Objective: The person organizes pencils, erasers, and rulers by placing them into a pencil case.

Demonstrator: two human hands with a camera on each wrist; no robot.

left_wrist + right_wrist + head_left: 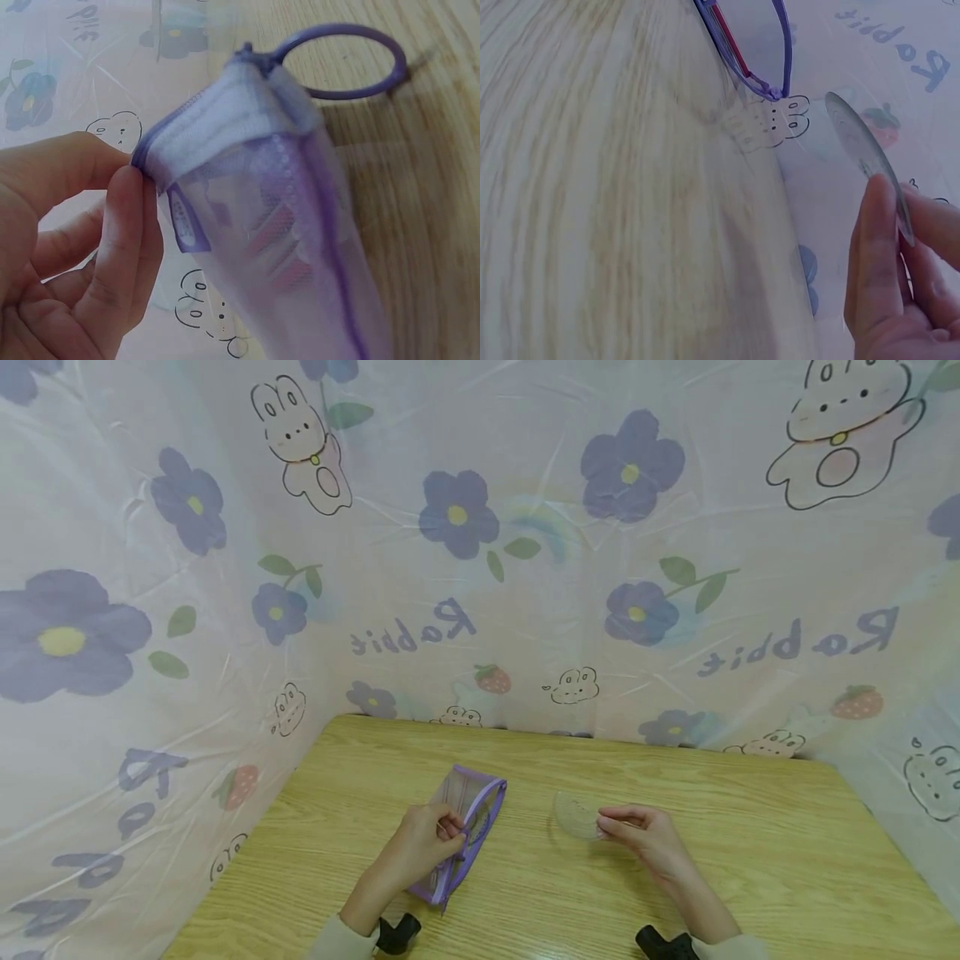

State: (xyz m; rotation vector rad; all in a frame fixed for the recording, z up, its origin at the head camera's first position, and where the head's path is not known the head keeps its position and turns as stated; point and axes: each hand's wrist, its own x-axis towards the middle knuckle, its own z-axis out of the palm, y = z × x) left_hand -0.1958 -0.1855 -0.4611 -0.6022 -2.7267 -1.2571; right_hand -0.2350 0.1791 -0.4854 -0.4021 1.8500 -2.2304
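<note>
A see-through mesh pencil case [456, 789] with purple edging lies on the table to the left, its zipped mouth parted. My left hand [427, 843] pinches the rim of that mouth between thumb and fingers. In the left wrist view, the case [225, 142] has a pale band, a small purple tag [189, 225] and a purple ring [399, 71] at its end. Reddish stripes show through the mesh. To the right, my right hand [652, 843] pinches a clear protractor [573, 818] by one end. The right wrist view catches the protractor [859, 139] nearly edge-on, raised above the tabletop.
The wood-grain table [750, 827] ends against a hanging cloth [540, 593] printed with rabbits and purple flowers, which also closes in both sides. Black wrist mounts [399, 935] sit at both sleeves.
</note>
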